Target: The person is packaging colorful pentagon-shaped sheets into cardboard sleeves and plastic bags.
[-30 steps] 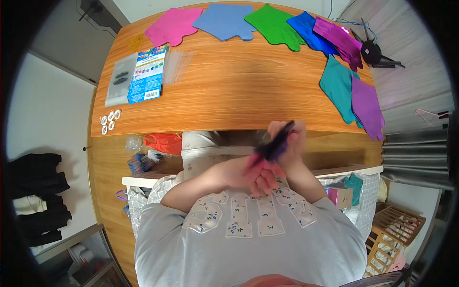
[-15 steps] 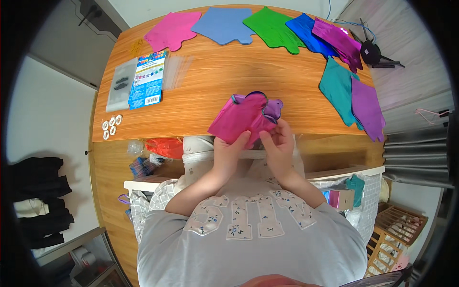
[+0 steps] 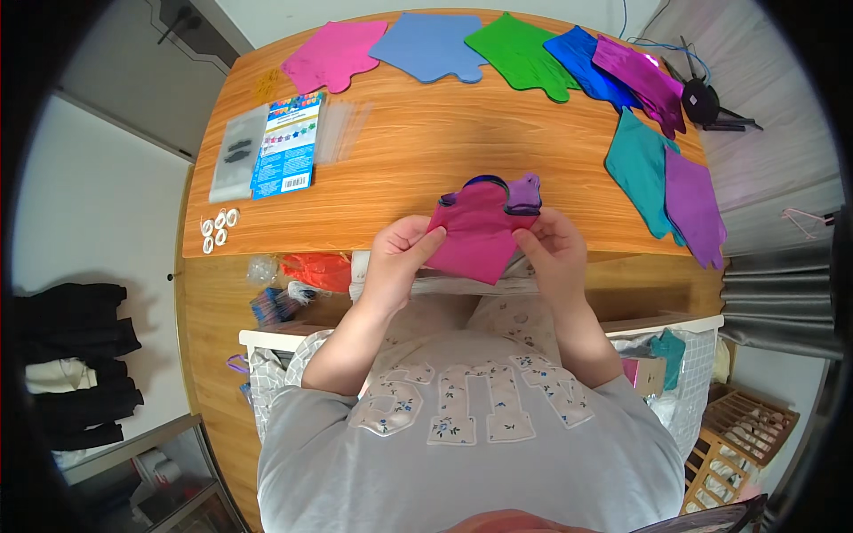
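Both hands pinch the magenta foil (image 3: 475, 235): left hand (image 3: 400, 258) on its left edge, right hand (image 3: 555, 253) near the purple piece (image 3: 524, 194). Best kept taut and flat over the counter (image 3: 426, 160), with light grips, as foil likely creases.

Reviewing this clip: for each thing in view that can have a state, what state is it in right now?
Magenta foil balloon: deflated, flat, held over the table edge.
Purple foil balloon: deflated, mostly behind the magenta one.
Left hand: gripping the magenta balloon's left edge.
Right hand: gripping its right edge.
Row of coloured foil balloons: deflated, flat on the wooden table.
Blue packet: lying flat.
Small white rings: loose, clustered.
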The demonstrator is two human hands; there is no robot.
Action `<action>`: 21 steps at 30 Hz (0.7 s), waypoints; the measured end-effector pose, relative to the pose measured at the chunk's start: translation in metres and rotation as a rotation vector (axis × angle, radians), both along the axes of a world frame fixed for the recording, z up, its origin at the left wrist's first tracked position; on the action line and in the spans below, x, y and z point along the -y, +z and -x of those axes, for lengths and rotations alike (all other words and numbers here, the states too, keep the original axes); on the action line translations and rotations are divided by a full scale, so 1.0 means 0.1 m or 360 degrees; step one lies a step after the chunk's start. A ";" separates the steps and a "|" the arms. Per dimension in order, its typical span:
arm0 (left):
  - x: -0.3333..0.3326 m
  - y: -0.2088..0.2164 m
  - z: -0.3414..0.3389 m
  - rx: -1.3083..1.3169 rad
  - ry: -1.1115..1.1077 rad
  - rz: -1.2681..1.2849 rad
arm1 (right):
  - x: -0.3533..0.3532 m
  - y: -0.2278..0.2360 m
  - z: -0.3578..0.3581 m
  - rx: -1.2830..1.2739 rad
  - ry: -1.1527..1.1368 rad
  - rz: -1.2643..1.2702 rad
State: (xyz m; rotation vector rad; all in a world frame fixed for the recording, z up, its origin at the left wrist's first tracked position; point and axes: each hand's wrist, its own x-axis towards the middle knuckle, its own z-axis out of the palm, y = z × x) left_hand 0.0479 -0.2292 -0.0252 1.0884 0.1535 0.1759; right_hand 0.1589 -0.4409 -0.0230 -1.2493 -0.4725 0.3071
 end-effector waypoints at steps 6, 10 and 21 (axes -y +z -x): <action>0.03 0.20 -0.06 0.0014 -0.0077 0.0043 | 0.00 0.15 0.00 -0.0095 0.0218 0.0031; 0.06 0.19 -0.08 -0.0052 -0.0055 0.0078 | -0.04 0.17 0.02 -0.0087 0.0256 0.0003; 0.09 0.00 -0.08 0.0064 0.0151 0.0060 | -0.03 0.01 0.17 -0.0165 0.0139 0.0194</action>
